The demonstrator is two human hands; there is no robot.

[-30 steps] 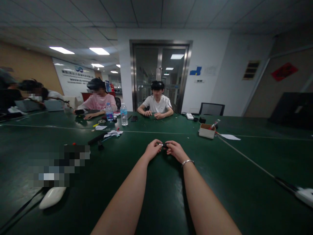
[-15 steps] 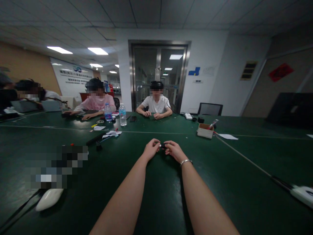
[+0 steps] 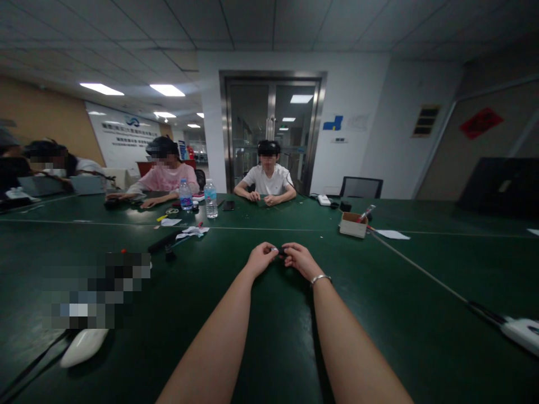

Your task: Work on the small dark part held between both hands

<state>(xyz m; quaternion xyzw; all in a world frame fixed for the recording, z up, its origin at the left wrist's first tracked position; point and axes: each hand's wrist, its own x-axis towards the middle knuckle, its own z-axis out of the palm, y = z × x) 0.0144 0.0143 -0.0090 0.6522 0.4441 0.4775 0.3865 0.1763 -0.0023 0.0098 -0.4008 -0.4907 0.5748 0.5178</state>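
Note:
Between my two hands, just above the green table (image 3: pixel 278 348), is a small black object with a silvery end (image 3: pixel 281 251); its kind is too small to make out. My left hand (image 3: pixel 260 259) pinches the silvery end on the left with thumb and fingertips. The black end on the right is in the closed fingers of my right hand (image 3: pixel 300 259), which has a silver bracelet (image 3: pixel 320 278) at its wrist. My fingers hide much of the object.
A small cardboard box (image 3: pixel 353 225) stands ahead to the right, with a cable running toward a white device (image 3: pixel 522 332). Water bottles (image 3: pixel 211 200), papers (image 3: pixel 192 231) and a black cylinder (image 3: pixel 163 241) lie ahead left. Across the table sits a person (image 3: pixel 269 182).
My left fingers have dropped slightly, and a little more of the silvery end shows. My right hand stays almost still. The view has shifted very slightly.

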